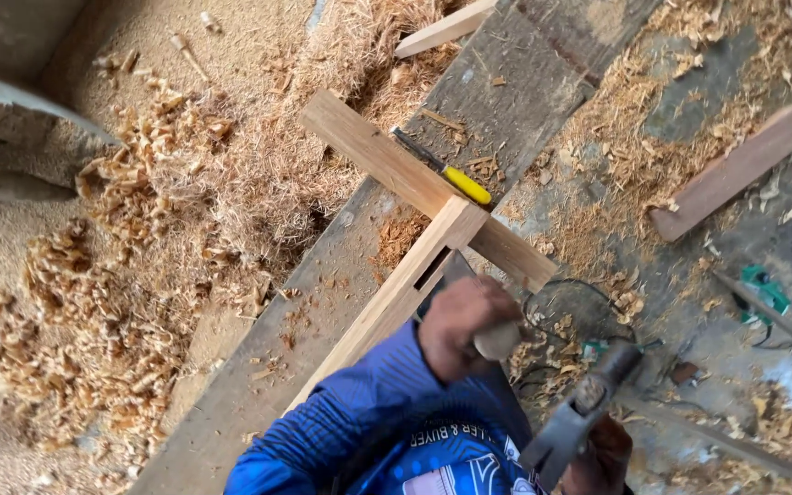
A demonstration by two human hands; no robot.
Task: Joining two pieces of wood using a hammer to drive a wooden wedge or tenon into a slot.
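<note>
Left of the pale wooden T-shaped frame (pixel 414 229), a wide heap of curled tan wood shavings (pixel 130 266) covers the dusty ground. The frame itself lies on a grey, weathered plank workbench (pixel 258 385): one long rail runs up from the lower middle and meets a cross rail at right angles, with a dark rectangular mortise slot cut into the long rail just below the joint. A yellow-handled chisel (pixel 456 179) lies on the bench just beyond the cross rail. The left hand (pixel 460 325), in a blue patterned sleeve, is closed round the light wooden handle of a chisel (pixel 497 341) whose blade points at the slot in the frame. To the right of the frame and lower, the right hand (pixel 598 458) is wrapped round a dark steel claw hammer (pixel 588 399), its head raised near the chisel handle, apart from it. Further right of the frame, a reddish-brown short wooden board (pixel 735 170) lies among shavings, and a green-handled tool (pixel 763 293) lies near the edge.
</note>
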